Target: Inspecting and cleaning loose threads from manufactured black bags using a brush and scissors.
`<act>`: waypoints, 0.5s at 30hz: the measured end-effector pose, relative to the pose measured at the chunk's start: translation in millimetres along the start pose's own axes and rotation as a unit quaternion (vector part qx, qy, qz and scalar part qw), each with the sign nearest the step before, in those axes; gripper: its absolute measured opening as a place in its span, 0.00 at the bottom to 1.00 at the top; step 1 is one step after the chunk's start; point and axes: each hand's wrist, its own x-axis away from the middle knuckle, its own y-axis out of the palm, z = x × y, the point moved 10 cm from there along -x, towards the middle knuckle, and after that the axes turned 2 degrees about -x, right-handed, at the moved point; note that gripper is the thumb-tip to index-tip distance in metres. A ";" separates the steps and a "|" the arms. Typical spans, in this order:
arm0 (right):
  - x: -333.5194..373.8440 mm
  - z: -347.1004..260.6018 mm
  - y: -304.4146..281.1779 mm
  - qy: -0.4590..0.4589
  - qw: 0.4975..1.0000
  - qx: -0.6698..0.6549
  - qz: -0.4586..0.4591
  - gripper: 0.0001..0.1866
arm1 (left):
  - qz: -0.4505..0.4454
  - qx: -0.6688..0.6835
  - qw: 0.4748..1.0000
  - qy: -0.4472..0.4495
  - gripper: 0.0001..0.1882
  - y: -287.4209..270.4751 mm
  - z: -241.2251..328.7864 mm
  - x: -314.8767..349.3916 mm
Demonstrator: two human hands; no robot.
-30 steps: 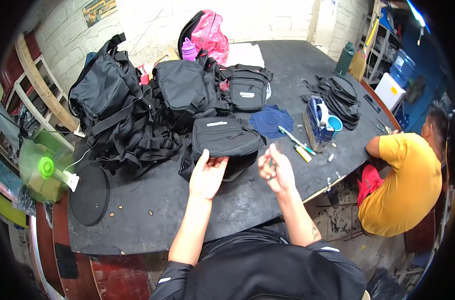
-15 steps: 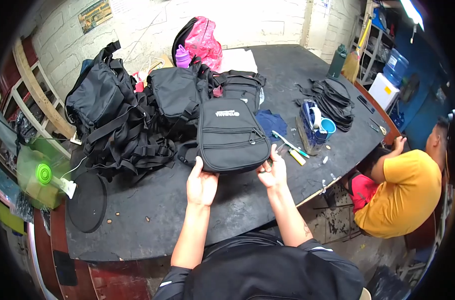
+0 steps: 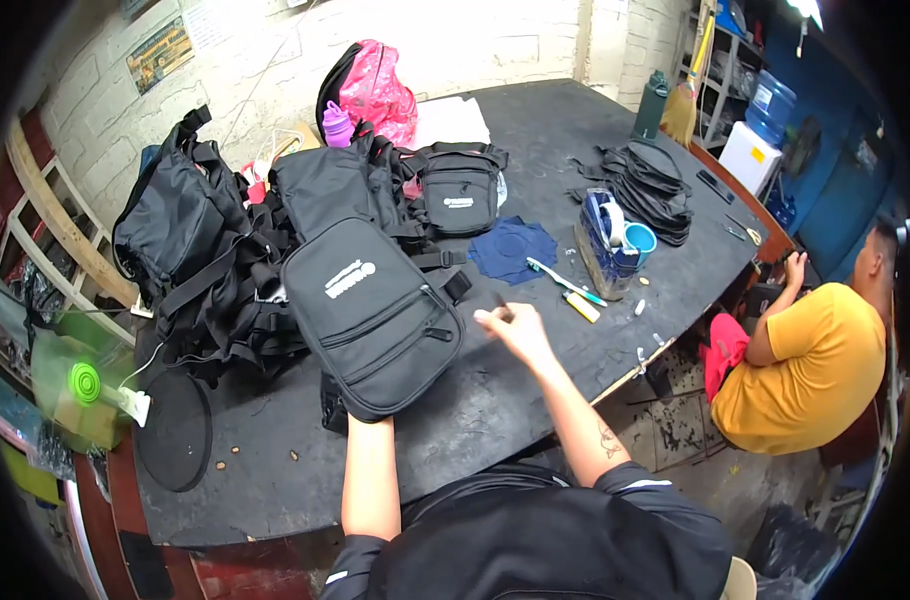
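Hands work at the near edge of a dark desk (image 3: 535,400). The left hand is hidden under the black pouch (image 3: 372,315) it lifts; only the forearm shows, rising from the near edge to the pouch's lower end, so its grip cannot be told beyond that it bears the pouch. The pouch is held tilted above the desk, front side up, with a white print near its top and two zippers across its face. The right hand (image 3: 515,328) hovers just beside the pouch's right side, fingers (image 3: 497,312) pinched narrow around something small and dark that is too small to make out.

Behind the pouch, toward the far left corner, lies a heap of black bags (image 3: 200,250) with loose straps. A smaller black waist bag (image 3: 458,198) sits behind that heap, near a pink backpack (image 3: 375,95) by the far edge. A blue cloth patch (image 3: 510,248) lies mid-desk, with a toothbrush (image 3: 565,282) just beside it and a blue cup (image 3: 638,240) further right. A person in a yellow shirt (image 3: 815,370) sits off the right edge.
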 end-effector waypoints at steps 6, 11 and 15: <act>-27.7 10.2 -85.1 -0.162 0.857 0.435 0.226 0.12 | 0.004 -0.008 0.998 0.068 0.27 -24.2 22.7 -15.5; -63.6 69.7 -131.4 -0.079 0.772 0.591 0.218 0.07 | 0.047 -0.023 0.996 0.072 0.26 -9.1 9.9 -18.0; -35.0 3.1 -139.1 -0.125 0.862 0.376 0.317 0.08 | -0.011 0.061 0.998 0.033 0.26 13.6 7.9 -12.7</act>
